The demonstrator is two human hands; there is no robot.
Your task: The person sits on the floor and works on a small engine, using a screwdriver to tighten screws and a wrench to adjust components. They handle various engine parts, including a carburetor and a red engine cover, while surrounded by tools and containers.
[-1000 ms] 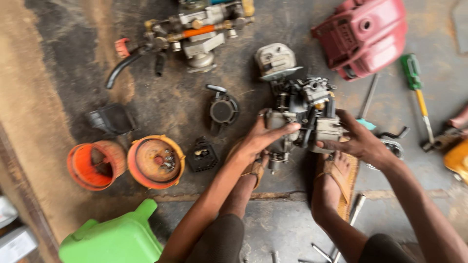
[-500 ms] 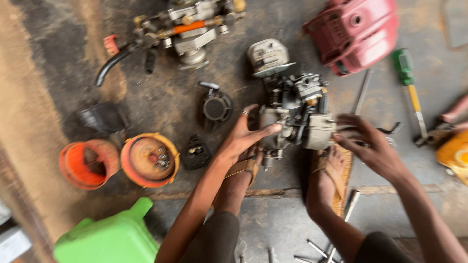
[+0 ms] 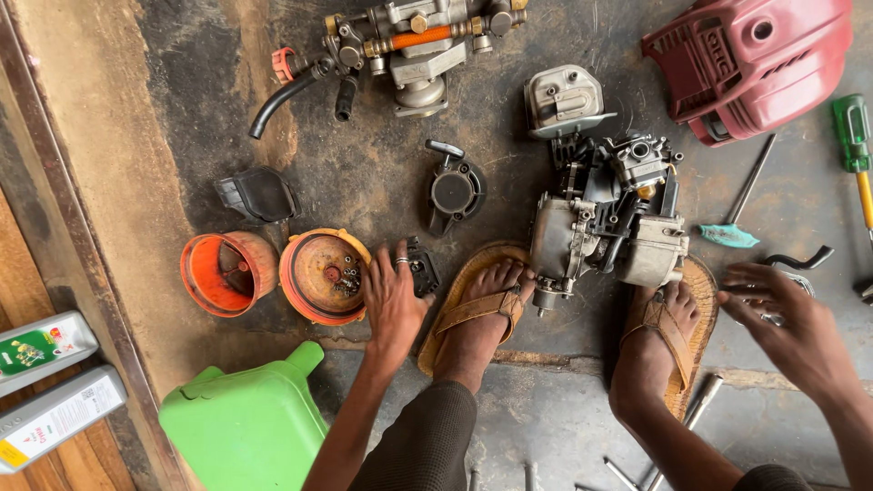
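A small grey engine block (image 3: 607, 218) stands on the stained floor between my two sandalled feet. My left hand (image 3: 393, 302), a ring on one finger, rests flat on the floor beside a small black part (image 3: 422, 266) and next to an orange cup (image 3: 325, 275) holding screws. My right hand (image 3: 782, 314) hovers with spread fingers over metal tools (image 3: 793, 284) right of the engine, holding nothing.
A second orange cup (image 3: 223, 271), a black cover (image 3: 259, 194), a black round part (image 3: 454, 190), a pump assembly with hose (image 3: 409, 41), a grey muffler (image 3: 561, 97), a red engine cover (image 3: 750, 59), a green screwdriver (image 3: 855, 145), a T-handle wrench (image 3: 738, 214), a green canister (image 3: 247, 432), oil bottles (image 3: 50, 382).
Both hands have let go of the engine. My left hand moved left and down to the floor by the orange cup; my right hand moved right toward the tools.
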